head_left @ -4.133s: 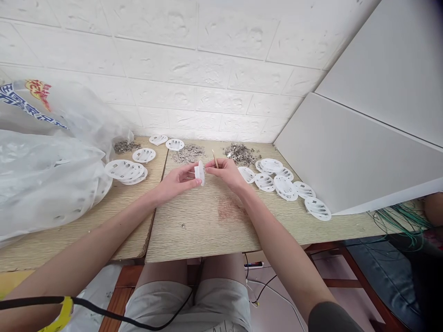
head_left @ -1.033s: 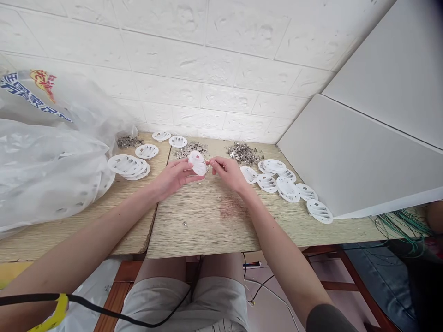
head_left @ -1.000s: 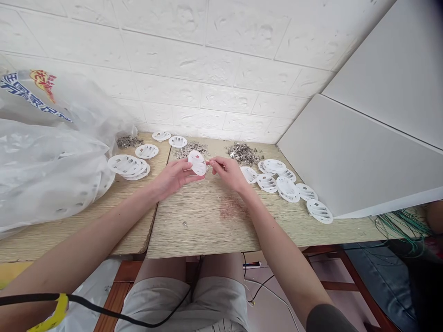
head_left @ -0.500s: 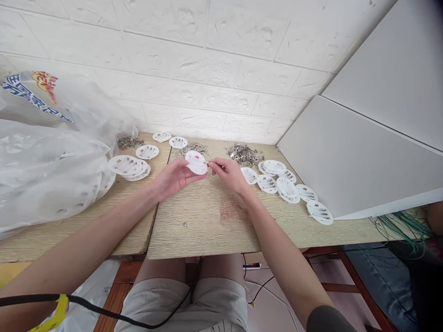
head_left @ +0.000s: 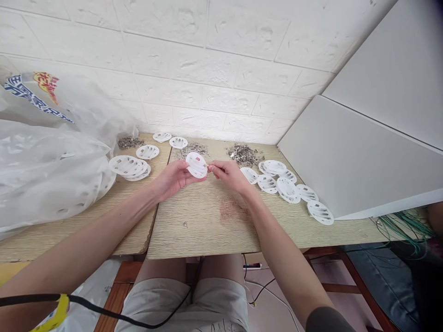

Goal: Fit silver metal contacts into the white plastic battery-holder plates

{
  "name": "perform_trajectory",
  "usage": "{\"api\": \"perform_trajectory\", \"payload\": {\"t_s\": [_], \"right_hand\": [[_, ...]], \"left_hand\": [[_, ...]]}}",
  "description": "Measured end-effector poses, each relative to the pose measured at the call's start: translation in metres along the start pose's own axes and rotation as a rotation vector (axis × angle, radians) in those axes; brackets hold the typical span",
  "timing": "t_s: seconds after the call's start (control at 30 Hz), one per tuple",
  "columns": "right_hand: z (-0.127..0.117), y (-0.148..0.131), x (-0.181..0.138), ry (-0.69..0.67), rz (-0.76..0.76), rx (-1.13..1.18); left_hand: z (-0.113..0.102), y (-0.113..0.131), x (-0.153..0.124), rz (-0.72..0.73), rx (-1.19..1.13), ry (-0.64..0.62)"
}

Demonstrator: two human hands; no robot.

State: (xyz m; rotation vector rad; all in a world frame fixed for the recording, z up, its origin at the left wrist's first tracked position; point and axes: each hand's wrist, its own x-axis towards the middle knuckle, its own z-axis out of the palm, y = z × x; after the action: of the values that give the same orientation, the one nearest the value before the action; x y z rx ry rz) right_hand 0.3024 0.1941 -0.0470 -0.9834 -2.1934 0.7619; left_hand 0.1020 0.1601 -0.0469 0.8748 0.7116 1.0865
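Can't really make out what the right hand is pinching; left hand is gripping a white disc, tilted, near the tabletop's far edge.

- a small makeshift assembly spot, more a home workshop than a factory: two worn wooden desks are pushed together against a white brick-pattern wall.
- many identical white slotted plastic discs lie loose on the right, with a stack of discs on the left.
- heaps of tiny metal clips sit at the back edge, a sign of piecework.
- a big clear plastic bag on the left holds more of the same discs.
- a bundle of green wires hangs off to the right, and cables trail on the floor below.
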Motion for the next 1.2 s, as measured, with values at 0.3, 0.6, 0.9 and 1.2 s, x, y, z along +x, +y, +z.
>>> {"api": "perform_trajectory", "payload": {"t_s": [0.3, 0.6, 0.9, 1.2], "right_hand": [[0.003, 0.008, 0.001, -0.033, -0.056, -0.014], [0.006, 0.012, 0.001, -0.072, -0.013, -0.184], [0.007, 0.01, 0.002, -0.02, 0.134, -0.216], [0.007, 0.01, 0.002, 0.014, 0.164, -0.187]], "left_hand": [[-0.003, -0.003, 0.0, 0.037, 0.106, -0.054], [-0.005, -0.008, 0.003, 0.046, 0.182, -0.075], [-0.009, -0.01, 0.009, 0.001, 0.162, -0.053], [-0.014, -0.012, 0.011, 0.005, 0.154, -0.073]]}}
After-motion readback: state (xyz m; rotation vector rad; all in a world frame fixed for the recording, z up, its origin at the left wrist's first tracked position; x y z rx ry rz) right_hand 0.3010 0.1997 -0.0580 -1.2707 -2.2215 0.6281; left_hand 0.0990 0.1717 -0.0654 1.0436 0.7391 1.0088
